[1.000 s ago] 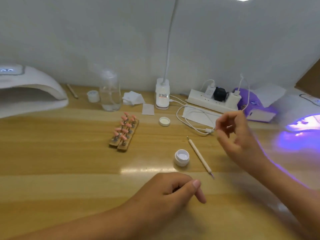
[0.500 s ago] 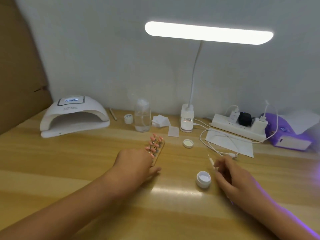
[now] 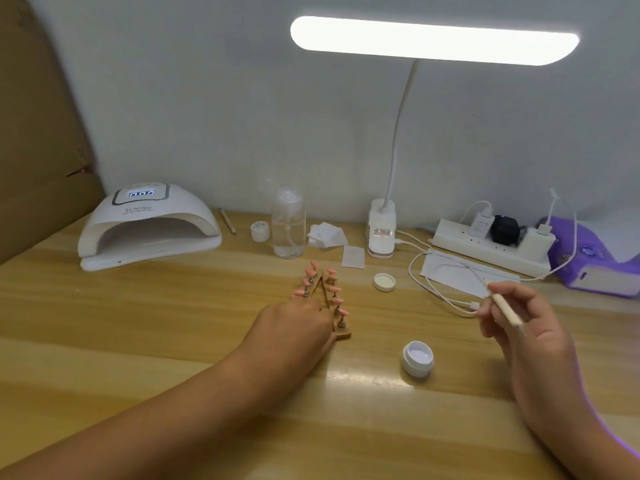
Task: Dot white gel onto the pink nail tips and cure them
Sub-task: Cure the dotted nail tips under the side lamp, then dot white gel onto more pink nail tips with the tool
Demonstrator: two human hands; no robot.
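Note:
Two wooden holder strips [image 3: 341, 331] with several pink nail tips [image 3: 334, 289] stand mid-table, spread in a V. My left hand [image 3: 294, 327] lies over the near end of the left strip and grips it; that end is hidden under my fingers. My right hand [image 3: 530, 327] pinches a thin wooden dotting tool [image 3: 505, 306], held in the air to the right. An open white gel jar [image 3: 418, 356] sits on the table between my hands, with its lid [image 3: 384, 281] further back. A white curing lamp [image 3: 149, 226] stands at the back left, its display lit.
Along the back wall stand a clear pump bottle [image 3: 288, 226], a small white jar [image 3: 259, 231], wipes [image 3: 327, 234], a lit desk lamp's base [image 3: 381, 233], a power strip [image 3: 485, 245] with a loose cable [image 3: 436, 289], and a purple device [image 3: 595, 268]. A cardboard panel [image 3: 34, 133] stands at the left.
My right hand picked the dotting tool up off the table. My left hand reached forward onto the holder strips, which now spread apart. The view tilted up and left.

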